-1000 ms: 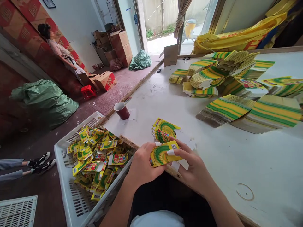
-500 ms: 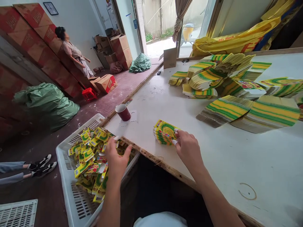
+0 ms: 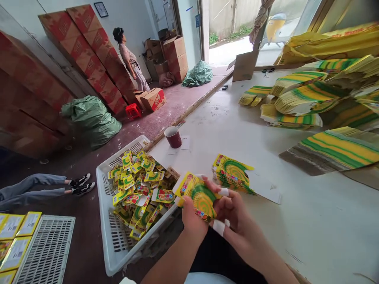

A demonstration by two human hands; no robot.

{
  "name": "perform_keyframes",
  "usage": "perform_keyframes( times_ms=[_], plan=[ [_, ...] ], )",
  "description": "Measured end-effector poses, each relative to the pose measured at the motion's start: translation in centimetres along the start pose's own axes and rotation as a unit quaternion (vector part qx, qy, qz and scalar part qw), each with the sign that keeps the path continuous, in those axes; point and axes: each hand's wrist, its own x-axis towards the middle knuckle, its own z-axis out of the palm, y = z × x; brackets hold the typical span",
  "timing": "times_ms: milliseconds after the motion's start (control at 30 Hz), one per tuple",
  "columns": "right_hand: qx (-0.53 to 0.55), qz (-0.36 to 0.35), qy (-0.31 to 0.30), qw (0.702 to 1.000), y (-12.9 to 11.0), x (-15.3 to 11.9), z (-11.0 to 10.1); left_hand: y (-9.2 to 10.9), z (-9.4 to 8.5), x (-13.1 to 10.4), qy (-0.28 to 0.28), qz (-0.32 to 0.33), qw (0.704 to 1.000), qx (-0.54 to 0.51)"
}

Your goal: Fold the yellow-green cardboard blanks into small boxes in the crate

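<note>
1. At the clock's centre, over the near table edge, the left hand [image 3: 194, 223] is clamped on a small yellow-and-green printed cardboard carton [image 3: 199, 193], tilted, thumb across its face. Close beside, the right hand [image 3: 237, 225], fingers curled and white-wrapped at the tips, meets the carton's right end; blur hides whether it grips. I cannot tell if the ends are closed.

2. Toward two o'clock, just beyond the fingers, leans a stack of flat yellow-and-green cards [image 3: 232, 171], apparently work left to do.

3. At nine o'clock, a white slotted plastic basket [image 3: 106, 221] holds a jumbled heap of yellow-and-green boxes [image 3: 145, 189]; these look done, though some show white flaps.

4. Farther out at two o'clock, thick striped bundles of flat card [image 3: 308, 96] suggest plenty remains.

5. Toward four o'clock, the white tabletop [image 3: 310, 225] offers open room. At eleven, a dark red mug [image 3: 173, 138] stands near the wooden table edge [image 3: 194, 112], so a wide reach there could knock it.
</note>
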Motion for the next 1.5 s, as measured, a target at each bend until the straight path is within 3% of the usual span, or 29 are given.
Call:
perform_keyframes(
  times_ms=[100,167,367,500,567,667,767,867,1000,1033,1133,1267,1400,1500],
  plan=[
    [-0.009,0.002,0.005,1.0,0.1,-0.5,1.2,0.2,0.6,0.4,0.105,0.016,0.992,0.065],
    [-0.035,0.001,0.035,0.999,0.5,-0.4,1.1,0.1,0.6,0.5,0.113,0.016,0.988,0.101],
    [-0.032,-0.023,0.115,0.993,1.1,-0.5,-2.3,-0.4,-0.5,-0.1,0.037,0.01,0.995,0.091],
    [-0.137,-0.08,0.145,0.977,0.6,-1.3,-4.4,0.3,-2.0,0.2,-0.015,-0.021,0.992,0.127],
    [-0.217,-0.132,0.16,0.954,0.2,-1.5,-5.2,1.5,-3.0,0.7,-0.082,-0.031,0.986,0.139],
    [-0.358,-0.208,0.172,0.894,-0.1,-1.6,-5.8,3.7,-4.0,1.4,-0.177,0.001,0.968,0.177],
    [-0.416,-0.249,0.12,0.866,-0.3,-1.6,-5.2,5.0,-3.4,1.2,-0.242,-0.009,0.915,0.322],
    [-0.394,-0.243,0.105,0.88,-0.2,-1.9,-4.1,4.6,-1.8,0.6,-0.264,-0.058,0.859,0.436],
    [-0.244,-0.125,0.247,0.93,0.5,-2.2,-3.5,3.4,-0.6,-0.2,-0.195,-0.029,0.86,0.471],
    [-0.182,-0.088,0.244,0.949,0.8,-2.2,-3.4,3.1,-0.5,-0.4,-0.194,-0.018,0.857,0.477],
    [0.014,0.034,0.142,0.989,1.6,-1.8,-2.9,2.2,-0.3,-0.9,-0.231,0.021,0.849,0.474],
    [0.2,0.113,0.094,0.969,2.1,-1.1,-2.0,1.2,0.1,-1.1,-0.288,0.094,0.834,0.461],
    [0.193,0.104,0.049,0.974,1.7,-0.9,-2.1,1.0,-0.1,-0.7,-0.279,0.078,0.829,0.477],
    [0.091,0.055,0.043,0.993,1.6,-1.2,-2.2,1.1,-0.3,-0.3,-0.276,0.023,0.828,0.487]
  ],
)
